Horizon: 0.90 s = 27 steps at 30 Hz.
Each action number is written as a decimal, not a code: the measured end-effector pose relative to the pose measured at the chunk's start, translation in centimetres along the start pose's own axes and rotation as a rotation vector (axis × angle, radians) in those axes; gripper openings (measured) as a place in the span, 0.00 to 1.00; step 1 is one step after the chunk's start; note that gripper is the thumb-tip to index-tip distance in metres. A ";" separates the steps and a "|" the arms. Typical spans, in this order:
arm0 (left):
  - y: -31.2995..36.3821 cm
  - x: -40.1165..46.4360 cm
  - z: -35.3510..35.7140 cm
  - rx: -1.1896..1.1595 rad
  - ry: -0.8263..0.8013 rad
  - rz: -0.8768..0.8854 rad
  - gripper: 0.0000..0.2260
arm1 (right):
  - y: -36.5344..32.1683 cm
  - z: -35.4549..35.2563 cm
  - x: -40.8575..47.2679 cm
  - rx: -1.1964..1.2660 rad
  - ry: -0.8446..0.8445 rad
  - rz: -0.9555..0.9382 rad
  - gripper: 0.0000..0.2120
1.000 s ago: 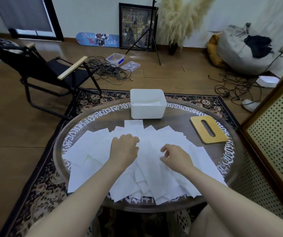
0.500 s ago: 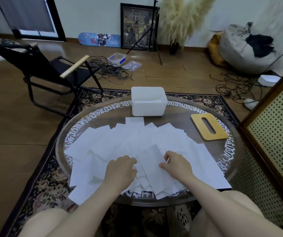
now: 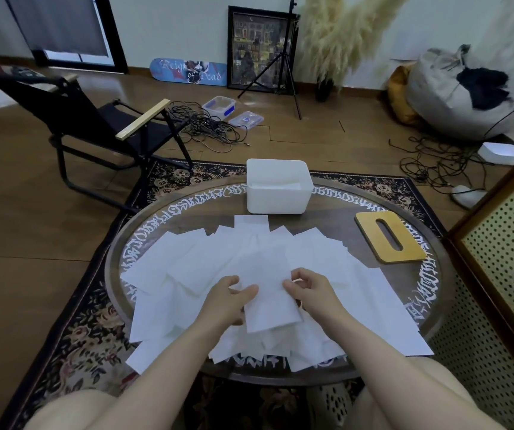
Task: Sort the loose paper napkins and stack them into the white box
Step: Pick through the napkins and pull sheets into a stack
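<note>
Both hands — left hand (image 3: 229,301), right hand (image 3: 313,293) — pinch one napkin (image 3: 269,308) by its sides; white box (image 3: 277,190) sits straight ahead, beyond both, about equally near.

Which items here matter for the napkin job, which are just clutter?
In play: loose napkins, held napkin pinched by both hands (left, right), white box.
Clutter: wooden slotted lid, folding chair, floor cables, tripod.
</note>
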State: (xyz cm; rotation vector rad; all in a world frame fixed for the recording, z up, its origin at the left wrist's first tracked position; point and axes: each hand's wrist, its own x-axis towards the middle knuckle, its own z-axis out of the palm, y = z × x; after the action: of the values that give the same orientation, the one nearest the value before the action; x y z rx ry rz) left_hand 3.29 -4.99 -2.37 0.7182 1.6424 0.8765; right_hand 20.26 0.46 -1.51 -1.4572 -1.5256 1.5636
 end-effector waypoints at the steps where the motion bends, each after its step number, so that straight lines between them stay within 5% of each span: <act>1: -0.1 0.2 -0.2 -0.075 -0.004 -0.034 0.27 | -0.2 0.2 0.0 0.022 -0.001 0.000 0.07; 6: 0.1 0.5 -0.4 -0.320 0.009 -0.081 0.11 | -0.3 1.0 0.1 0.037 -0.010 0.010 0.05; 13: -0.3 0.7 -0.2 -0.349 0.035 -0.096 0.06 | -0.3 1.5 0.4 0.020 -0.020 -0.009 0.04; 17: -0.3 1.1 -0.9 -0.332 0.126 -0.082 0.04 | 1.1 0.8 1.5 -0.210 0.113 -0.012 0.01; 21: -0.2 1.2 -1.9 -0.365 0.185 -0.086 0.04 | 2.3 -0.5 2.6 -0.513 0.214 0.048 0.11; 27: -0.4 1.0 -2.4 -0.364 0.220 -0.095 0.06 | 2.4 -0.2 3.2 -0.519 0.176 0.113 0.19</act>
State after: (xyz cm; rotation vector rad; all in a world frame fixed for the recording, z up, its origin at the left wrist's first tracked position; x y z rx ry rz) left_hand 0.71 -4.79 -2.88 0.2975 1.6314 1.1779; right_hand 20.26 2.83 -4.78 -1.9313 -1.8522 1.0993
